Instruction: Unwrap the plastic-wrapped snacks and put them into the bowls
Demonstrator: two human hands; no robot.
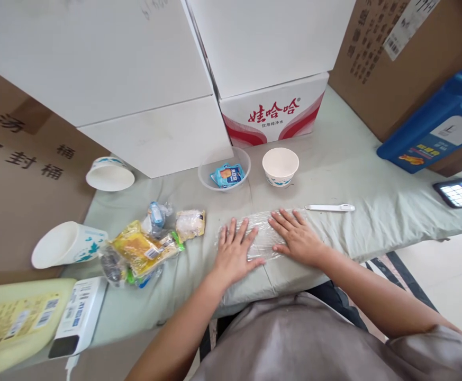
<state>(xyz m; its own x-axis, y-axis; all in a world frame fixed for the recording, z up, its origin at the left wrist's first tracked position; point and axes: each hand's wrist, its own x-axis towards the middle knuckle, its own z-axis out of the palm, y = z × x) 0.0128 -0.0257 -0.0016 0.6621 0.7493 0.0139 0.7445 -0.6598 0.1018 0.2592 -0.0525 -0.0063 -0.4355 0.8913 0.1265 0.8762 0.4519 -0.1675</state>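
Observation:
A wrinkled sheet of clear plastic film (263,241) lies flat on the cloth-covered table. My left hand (234,253) presses on its left part, palm down with the fingers spread. On the right part rests my right hand (296,238), also flat, its fingers apart. Just beyond the right hand is a white utility knife (329,208). Behind the film stand a clear plastic bowl (244,177) with blue snack packets (227,175) in it and an upright white paper bowl (280,165). A small snack packet (190,224) sits to the left of my left hand.
Several wrapped snacks (139,248) are heaped at the left, near two tipped paper bowls (66,244). A yellow jug (24,312) and a white device (80,312) stand front left. White cartons (155,135) line the back. At right are a blue bottle (433,124) and a phone (461,192).

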